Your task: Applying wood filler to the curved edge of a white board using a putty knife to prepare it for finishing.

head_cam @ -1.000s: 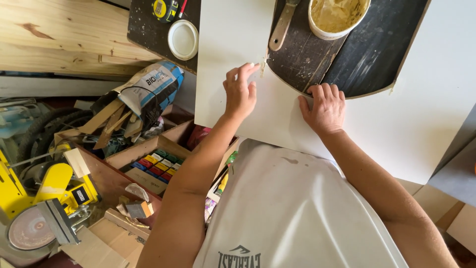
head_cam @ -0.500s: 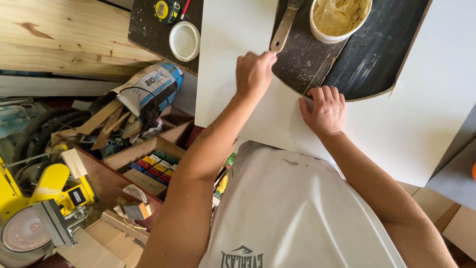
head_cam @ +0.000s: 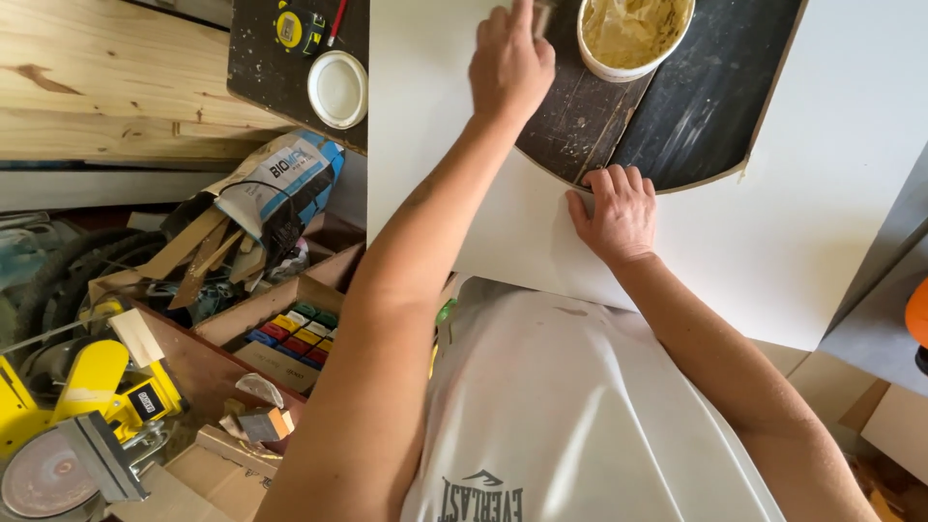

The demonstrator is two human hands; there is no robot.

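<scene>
Gripping the putty knife handle point(head_cam: 542, 14) just beside the filler tub point(head_cam: 633, 35), the left hand point(head_cam: 510, 68) is closed. The right hand point(head_cam: 613, 213) lies open, fingers spread, on the white board point(head_cam: 773, 222) at its curved cutout edge, below the tub.

A: Where does the single view sit?

B: On the person's head, looking almost straight down past the chest onto the bench point(head_cam: 290, 68).

A: How near?

B: Near; both arms fill the middle, and the floor clutter shows on the left side. No second view shares it.
</scene>
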